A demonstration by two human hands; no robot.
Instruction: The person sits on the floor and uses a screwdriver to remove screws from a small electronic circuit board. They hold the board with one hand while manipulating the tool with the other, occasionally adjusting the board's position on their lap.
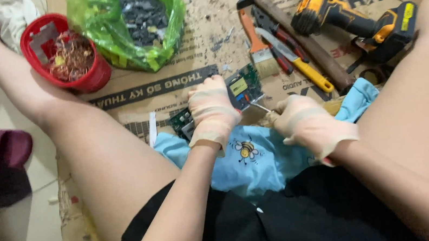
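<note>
The gloved left hand (212,110) pressed closed on a green circuit board (240,87) lying on the cardboard (176,76). The gloved right hand (304,120) was clamped around a thin metal tool (262,107), its tip touching the board.

A green circuit board (238,93) with a yellow component lies flat on the cardboard, partly covered, a thin metal tool tip (262,107) touching its near edge.

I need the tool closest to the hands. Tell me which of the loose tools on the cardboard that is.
The yellow-handled screwdriver: its handle end lies just above the right hand, closer than the paintbrush, hammer or drill.
</note>
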